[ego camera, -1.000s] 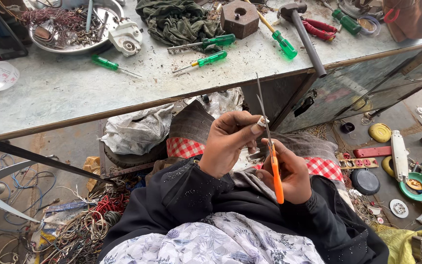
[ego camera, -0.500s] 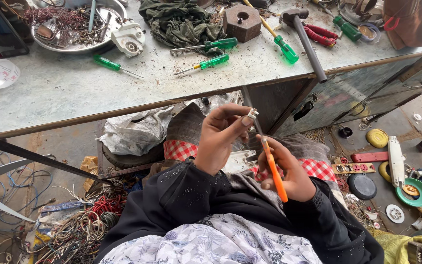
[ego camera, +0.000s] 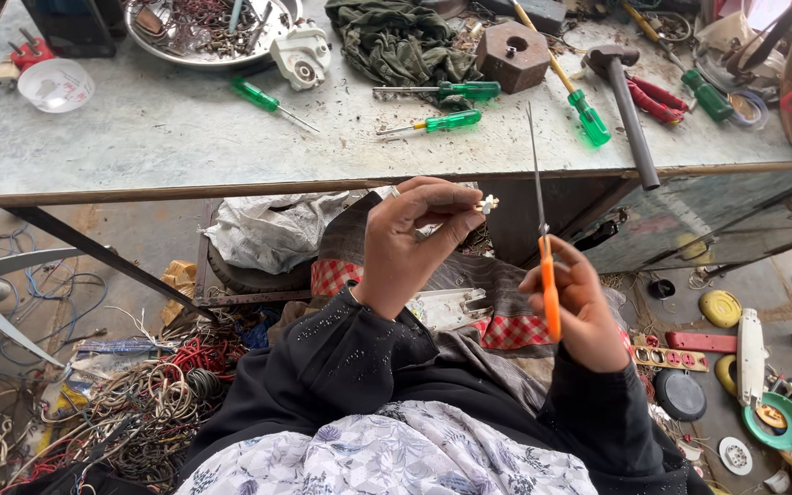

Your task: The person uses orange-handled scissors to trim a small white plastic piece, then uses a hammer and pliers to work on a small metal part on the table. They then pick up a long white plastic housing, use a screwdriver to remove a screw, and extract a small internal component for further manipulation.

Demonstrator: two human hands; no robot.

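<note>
My left hand [ego camera: 410,240] is raised in front of the workbench edge and pinches a small white part [ego camera: 487,203] between thumb and fingertips. My right hand [ego camera: 577,307] grips an orange-handled screwdriver [ego camera: 544,246]; its thin shaft points straight up, its tip apart from the white part and to its right. Both arms are in dark sleeves.
The grey workbench [ego camera: 158,137] carries several green screwdrivers [ego camera: 442,120], a hammer [ego camera: 625,101], a hexagonal block [ego camera: 512,55], a metal bowl of scrap [ego camera: 203,27], a white plastic bowl [ego camera: 55,84] and a green cloth [ego camera: 396,41]. Tangled wires [ego camera: 130,403] lie on the floor at left, small parts at right.
My left hand lifted the small white part up and away from the screwdriver tip. My right hand moved right and stood the screwdriver upright.
</note>
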